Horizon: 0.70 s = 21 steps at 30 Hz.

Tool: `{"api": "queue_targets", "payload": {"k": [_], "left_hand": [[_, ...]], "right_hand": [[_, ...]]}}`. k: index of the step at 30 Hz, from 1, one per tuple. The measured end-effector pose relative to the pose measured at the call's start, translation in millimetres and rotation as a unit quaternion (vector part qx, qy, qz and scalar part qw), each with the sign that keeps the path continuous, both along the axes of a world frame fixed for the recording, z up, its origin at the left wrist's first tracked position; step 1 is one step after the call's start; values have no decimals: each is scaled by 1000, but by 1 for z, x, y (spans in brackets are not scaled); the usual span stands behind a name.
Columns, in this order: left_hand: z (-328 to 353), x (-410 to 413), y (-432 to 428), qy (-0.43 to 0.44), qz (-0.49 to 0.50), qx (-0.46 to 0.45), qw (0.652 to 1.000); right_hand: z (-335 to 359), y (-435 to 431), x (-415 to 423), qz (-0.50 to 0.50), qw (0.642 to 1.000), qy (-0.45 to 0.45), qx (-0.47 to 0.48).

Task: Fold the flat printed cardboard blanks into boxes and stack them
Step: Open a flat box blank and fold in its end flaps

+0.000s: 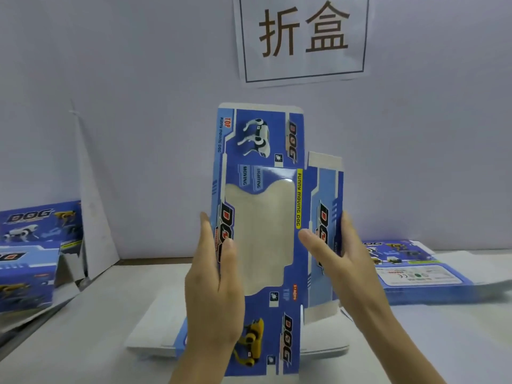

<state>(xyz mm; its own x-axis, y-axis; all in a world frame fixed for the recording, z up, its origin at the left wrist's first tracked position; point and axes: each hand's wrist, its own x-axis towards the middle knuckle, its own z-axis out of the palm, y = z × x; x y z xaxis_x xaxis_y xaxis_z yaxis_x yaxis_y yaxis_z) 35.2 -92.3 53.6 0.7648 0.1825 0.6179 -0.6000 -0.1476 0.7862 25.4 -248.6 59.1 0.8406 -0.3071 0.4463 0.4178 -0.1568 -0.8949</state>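
I hold a blue printed cardboard blank (260,151) upright in front of me; it has a clear window in the middle and dog pictures at top and bottom. My left hand (213,286) grips its left edge, thumb on the printed front. My right hand (338,261) grips the narrow right side panel, thumb in front and fingers behind it. A stack of flat blanks (155,328) lies on the table under my hands. Folded boxes (30,259) stand at the far left.
More flat printed blanks (415,275) lie in a pile at the right on the white table (97,342). A grey wall with a paper sign (303,37) stands behind. A white sheet (91,189) leans against the wall at the left.
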Motion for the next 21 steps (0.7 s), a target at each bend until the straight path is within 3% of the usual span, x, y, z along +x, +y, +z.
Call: {"api": "queue_targets", "payload": {"k": [5,9,12,17,21], "left_hand": [[-8,-3,-10,57,-51,41,996],[3,14,23,63,-153,1,986],[7,16,41,169,-254,-15,952],[0,24,47,170,-178,-61,967],[0,23,46,183,-242,-68,950]], "right_hand": [[-4,15,-6,165,984,27,55],[3,-4,-7,157,980,44,112],[7,-14,-8,175,979,55,83],[3,-19,-8,192,973,73,107],[7,-25,-9,155,984,60,71]]}}
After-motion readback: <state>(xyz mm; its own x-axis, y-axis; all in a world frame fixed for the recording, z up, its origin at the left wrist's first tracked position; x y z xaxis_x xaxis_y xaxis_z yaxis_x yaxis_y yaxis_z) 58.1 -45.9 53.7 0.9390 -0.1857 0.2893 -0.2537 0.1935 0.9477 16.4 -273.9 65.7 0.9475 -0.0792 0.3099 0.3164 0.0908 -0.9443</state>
